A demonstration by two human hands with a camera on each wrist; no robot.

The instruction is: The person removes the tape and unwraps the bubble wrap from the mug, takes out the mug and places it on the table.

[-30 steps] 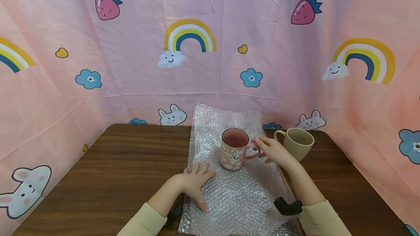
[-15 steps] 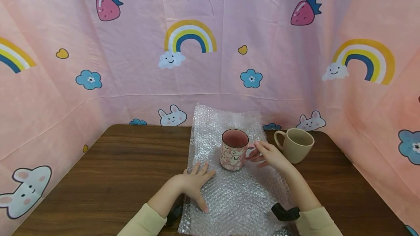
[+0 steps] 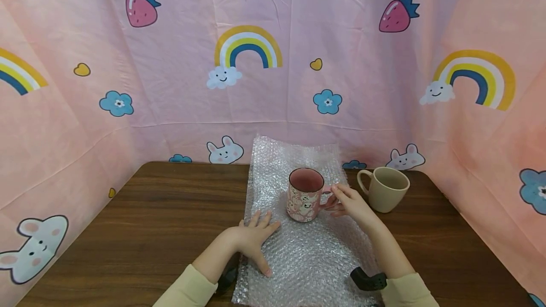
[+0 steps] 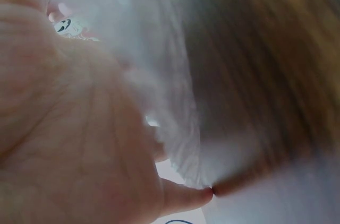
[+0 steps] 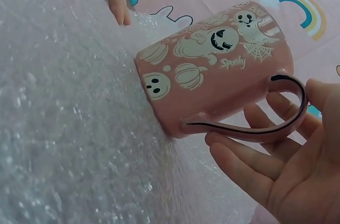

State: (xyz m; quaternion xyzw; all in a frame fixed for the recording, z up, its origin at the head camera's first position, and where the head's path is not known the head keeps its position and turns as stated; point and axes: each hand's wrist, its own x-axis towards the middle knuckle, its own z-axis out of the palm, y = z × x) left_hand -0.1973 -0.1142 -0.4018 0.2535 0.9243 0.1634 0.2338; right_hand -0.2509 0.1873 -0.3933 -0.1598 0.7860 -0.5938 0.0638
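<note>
A pink mug [image 3: 302, 205] with ghost and pumpkin drawings stands upright on a long sheet of bubble wrap [image 3: 298, 264]. My right hand [image 3: 353, 205] holds the mug by its handle. In the right wrist view, the thumb meets the top of the handle [image 5: 249, 131], and the fingers of the right hand [image 5: 297, 176] lie below and behind it. To the left of the mug, my left hand [image 3: 253, 240] rests on the bubble wrap with its fingers spread. The left wrist view shows that palm [image 4: 69, 123] close up and blurred.
A beige mug [image 3: 387, 191] stands at the back right of the brown wooden table [image 3: 170, 221], just beyond the right hand. A pink patterned cloth [image 3: 179, 60] hangs behind and along both sides. A black device [image 3: 368, 279] is at the right wrist.
The right hand has shifted slightly left and closed in on the handle, its fingers now tucked nearer it. The mug, bubble wrap and left hand stay in place.
</note>
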